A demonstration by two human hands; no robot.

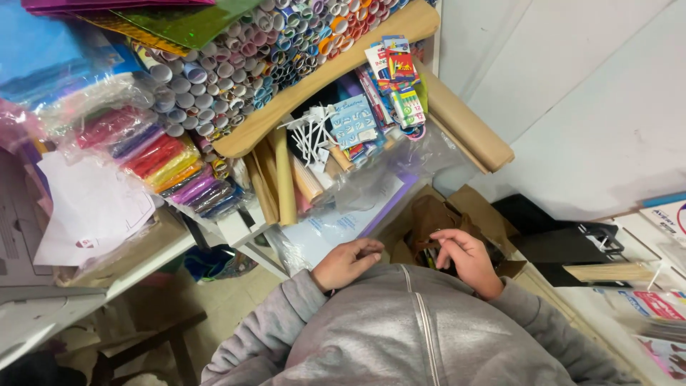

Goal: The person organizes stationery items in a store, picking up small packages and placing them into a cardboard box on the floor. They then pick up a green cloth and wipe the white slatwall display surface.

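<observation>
My left hand [346,262] is curled in front of my chest, fingers bent, resting by the edge of a clear plastic sleeve with white and purple sheets [336,223]. My right hand [464,259] reaches into an open brown cardboard box [464,207] and pinches small dark items [431,254] at its rim. What exactly the fingers grip is too small to tell. Grey hoodie sleeves [400,336] cover both arms.
A wooden shelf [314,82] holds many rolled paper tubes [236,64]. Below it stand brown paper rolls [282,182], packs of coloured sticks [168,164] and marker packs [396,78]. A black tray [564,239] and printed packets [654,307] lie on the right.
</observation>
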